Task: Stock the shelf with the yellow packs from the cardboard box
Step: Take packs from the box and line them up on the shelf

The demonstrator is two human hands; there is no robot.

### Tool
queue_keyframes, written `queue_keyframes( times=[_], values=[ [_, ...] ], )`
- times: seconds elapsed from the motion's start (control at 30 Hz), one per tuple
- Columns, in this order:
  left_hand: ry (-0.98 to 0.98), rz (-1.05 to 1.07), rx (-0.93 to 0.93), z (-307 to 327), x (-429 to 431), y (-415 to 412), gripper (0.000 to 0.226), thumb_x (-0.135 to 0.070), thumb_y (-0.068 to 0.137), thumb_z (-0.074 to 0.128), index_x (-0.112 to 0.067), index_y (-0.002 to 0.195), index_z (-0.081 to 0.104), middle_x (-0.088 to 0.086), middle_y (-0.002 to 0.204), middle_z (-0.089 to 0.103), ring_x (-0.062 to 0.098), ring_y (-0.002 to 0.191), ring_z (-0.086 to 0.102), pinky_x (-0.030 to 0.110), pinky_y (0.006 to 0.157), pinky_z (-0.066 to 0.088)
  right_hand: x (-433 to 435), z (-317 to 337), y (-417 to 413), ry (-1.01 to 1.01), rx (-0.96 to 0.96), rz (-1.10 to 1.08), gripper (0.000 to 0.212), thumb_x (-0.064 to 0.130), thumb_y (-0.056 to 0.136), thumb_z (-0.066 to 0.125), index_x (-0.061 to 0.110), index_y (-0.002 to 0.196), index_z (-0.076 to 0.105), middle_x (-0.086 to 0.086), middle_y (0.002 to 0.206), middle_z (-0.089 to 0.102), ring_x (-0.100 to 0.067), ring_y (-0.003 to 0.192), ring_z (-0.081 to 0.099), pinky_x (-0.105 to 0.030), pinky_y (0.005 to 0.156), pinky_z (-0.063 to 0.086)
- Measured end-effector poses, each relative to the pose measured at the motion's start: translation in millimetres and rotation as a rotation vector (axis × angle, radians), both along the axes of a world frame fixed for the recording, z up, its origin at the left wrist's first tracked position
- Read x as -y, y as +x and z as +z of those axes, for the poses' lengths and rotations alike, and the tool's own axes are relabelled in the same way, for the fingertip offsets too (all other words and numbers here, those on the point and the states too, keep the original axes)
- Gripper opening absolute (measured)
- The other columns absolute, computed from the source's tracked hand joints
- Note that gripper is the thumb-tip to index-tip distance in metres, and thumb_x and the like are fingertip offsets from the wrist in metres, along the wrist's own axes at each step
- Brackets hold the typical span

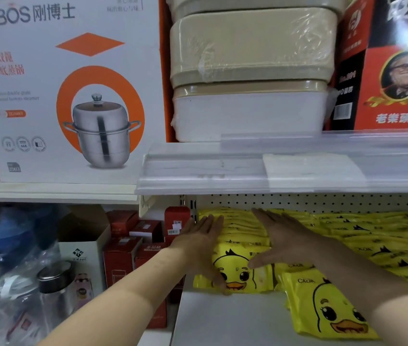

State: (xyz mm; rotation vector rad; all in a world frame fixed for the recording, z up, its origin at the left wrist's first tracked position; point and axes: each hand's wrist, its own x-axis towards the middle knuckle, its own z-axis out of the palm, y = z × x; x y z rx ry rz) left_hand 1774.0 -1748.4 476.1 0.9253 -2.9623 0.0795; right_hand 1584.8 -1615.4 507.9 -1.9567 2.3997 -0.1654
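Note:
Rows of yellow packs with a duck face stand on the lower white shelf (227, 318), filling its back and right. My left hand (199, 242) lies flat against the left side of the leftmost row of yellow packs (237, 231), fingers straight. My right hand (280, 236) presses flat on the right side and top of that same row, thumb across the front pack (237, 273). Neither hand grips a pack. Another row of packs (330, 310) leans at the front right, partly under my right forearm. The cardboard box is not in view.
A clear price rail (247, 171) juts out above the packs. On the upper shelf stand a steamer pot box (68, 91), stacked beige containers (250, 71) and a red box (392, 83). Left of the packs are red cartons (133, 245) and wrapped bottles (23, 283).

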Motion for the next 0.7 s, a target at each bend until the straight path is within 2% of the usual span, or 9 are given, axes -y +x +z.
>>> queue_keyframes(
  times=[0.13, 0.23, 0.33, 0.5, 0.63, 0.7],
  values=[
    [0.0, -0.019, -0.09, 14.6, -24.6, -13.8, 0.145, -0.075, 0.055, 0.075, -0.024, 0.152, -0.02, 0.001, 0.163, -0.013, 0.016, 0.149, -0.015, 0.044, 0.121, -0.007, -34.0, 17.6, -27.2, -0.055, 0.022, -0.05, 0.132, 0.087, 0.058, 0.06, 0.034, 0.155, -0.012, 0.008, 0.164, -0.005, -0.015, 0.151, 0.001, -0.033, 0.122, -0.002],
    [0.03, -0.08, -0.166, 19.9, -50.8, -38.3, 0.142, -0.079, 0.057, 0.07, -0.023, 0.154, -0.017, 0.0, 0.163, -0.011, 0.013, 0.149, -0.013, 0.042, 0.122, -0.007, -63.3, 23.2, -43.7, -0.047, 0.035, -0.106, 0.126, 0.081, 0.062, 0.064, 0.035, 0.155, -0.007, 0.01, 0.163, -0.002, -0.015, 0.15, 0.004, -0.033, 0.121, 0.003],
    [0.08, -0.156, -0.211, 18.7, -82.3, -62.6, 0.141, -0.079, 0.057, 0.07, -0.022, 0.154, -0.014, -0.002, 0.164, -0.009, 0.011, 0.149, -0.012, 0.041, 0.122, -0.006, -92.7, 20.5, -57.8, 0.011, 0.071, -0.135, 0.129, 0.081, 0.058, 0.065, 0.036, 0.155, -0.006, 0.01, 0.164, -0.001, -0.015, 0.15, 0.003, -0.033, 0.121, 0.008],
    [0.106, -0.243, -0.111, 8.7, -124.5, -88.7, 0.144, -0.074, 0.057, 0.075, -0.019, 0.155, -0.014, -0.001, 0.163, -0.013, 0.011, 0.148, -0.017, 0.04, 0.121, -0.01, -128.4, 6.6, -74.1, 0.085, 0.069, -0.132, 0.134, 0.083, 0.054, 0.07, 0.04, 0.154, -0.008, 0.01, 0.164, -0.005, -0.019, 0.15, -0.003, -0.038, 0.122, 0.007],
    [0.053, -0.208, -0.01, 3.9, -131.5, -100.3, 0.146, -0.07, 0.057, 0.078, -0.015, 0.154, -0.017, 0.003, 0.162, -0.016, 0.018, 0.148, -0.02, 0.043, 0.121, -0.01, -138.2, -0.8, -75.5, 0.143, 0.039, -0.142, 0.135, 0.074, 0.055, 0.077, 0.042, 0.153, -0.01, 0.009, 0.163, -0.011, -0.027, 0.15, -0.011, -0.045, 0.12, 0.005],
    [0.034, -0.169, 0.014, 1.9, -131.9, -102.9, 0.147, -0.07, 0.057, 0.079, -0.016, 0.154, -0.017, 0.004, 0.162, -0.016, 0.02, 0.148, -0.02, 0.044, 0.121, -0.009, -137.6, -6.1, -76.9, 0.152, 0.006, -0.107, 0.137, 0.072, 0.055, 0.079, 0.043, 0.152, -0.013, 0.009, 0.163, -0.014, -0.026, 0.15, -0.014, -0.046, 0.121, 0.001]
  ],
)
